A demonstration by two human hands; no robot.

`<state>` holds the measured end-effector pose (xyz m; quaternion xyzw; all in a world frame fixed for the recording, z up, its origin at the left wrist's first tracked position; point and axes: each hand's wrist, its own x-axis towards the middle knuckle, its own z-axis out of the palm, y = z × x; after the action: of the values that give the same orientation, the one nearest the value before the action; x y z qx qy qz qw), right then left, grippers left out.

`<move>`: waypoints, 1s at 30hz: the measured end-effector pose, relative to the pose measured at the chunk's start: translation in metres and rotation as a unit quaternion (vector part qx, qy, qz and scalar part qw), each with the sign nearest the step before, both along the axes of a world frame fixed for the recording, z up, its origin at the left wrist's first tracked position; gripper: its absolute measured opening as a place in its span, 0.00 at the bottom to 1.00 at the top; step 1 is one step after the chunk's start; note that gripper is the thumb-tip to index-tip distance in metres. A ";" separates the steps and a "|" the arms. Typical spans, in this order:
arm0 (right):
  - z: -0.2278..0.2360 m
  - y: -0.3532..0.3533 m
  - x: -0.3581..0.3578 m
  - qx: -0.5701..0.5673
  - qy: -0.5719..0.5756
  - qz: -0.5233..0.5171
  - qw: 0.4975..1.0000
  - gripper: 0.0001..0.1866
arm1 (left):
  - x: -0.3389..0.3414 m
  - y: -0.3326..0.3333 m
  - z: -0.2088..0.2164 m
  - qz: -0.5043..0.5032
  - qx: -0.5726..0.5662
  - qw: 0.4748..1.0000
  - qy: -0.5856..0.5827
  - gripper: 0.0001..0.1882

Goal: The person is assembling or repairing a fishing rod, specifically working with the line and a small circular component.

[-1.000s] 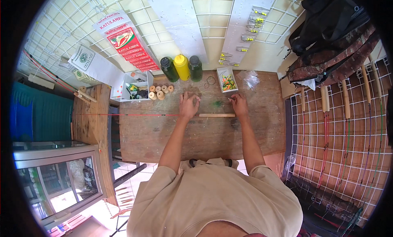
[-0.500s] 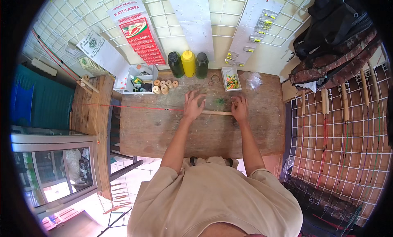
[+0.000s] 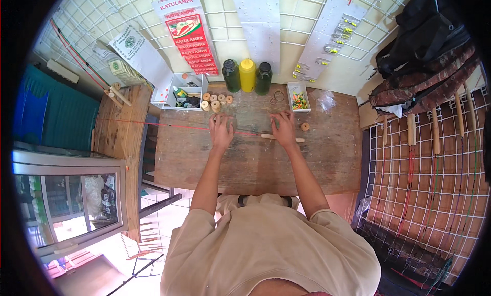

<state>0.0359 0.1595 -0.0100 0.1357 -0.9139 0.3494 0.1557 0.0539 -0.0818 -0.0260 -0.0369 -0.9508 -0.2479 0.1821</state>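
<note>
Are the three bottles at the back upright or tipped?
Upright. The bottles stand side by side against the wall, caps on top, behind the hands on the rod.

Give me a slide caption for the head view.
Both hands, left hand and right hand, rest on a thin red rod lying across a wooden table.

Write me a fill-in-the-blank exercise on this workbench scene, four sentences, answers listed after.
1. Both hands, the left hand and the right hand, rest on a thin red ____ with a pale wooden handle that lies across the wooden table.
2. Of the three bottles at the back of the table, the middle bottle is ____ in colour.
3. The small wooden spools lie to the ____ of the bottles.
4. The small wooden ring lies nearest the ____ hand.

Missing words: rod; yellow; left; right
</note>
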 end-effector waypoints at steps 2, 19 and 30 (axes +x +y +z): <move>-0.008 -0.012 -0.006 0.015 -0.012 -0.010 1.000 0.09 | -0.002 0.004 0.006 -0.005 -0.006 1.000 -0.017 0.12; -0.059 -0.086 -0.038 0.103 -0.239 -0.211 0.942 0.13 | -0.037 -0.042 0.000 -0.064 -0.002 0.996 -0.063 0.18; -0.021 -0.095 -0.046 -0.400 -0.126 -0.110 0.901 0.02 | -0.046 -0.054 -0.001 -0.095 0.064 0.989 -0.089 0.16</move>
<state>-0.0100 0.0644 -0.0312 -0.0845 -0.7184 0.6804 0.1178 0.0079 -0.1355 -0.0267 -0.0931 -0.9375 -0.3270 0.0744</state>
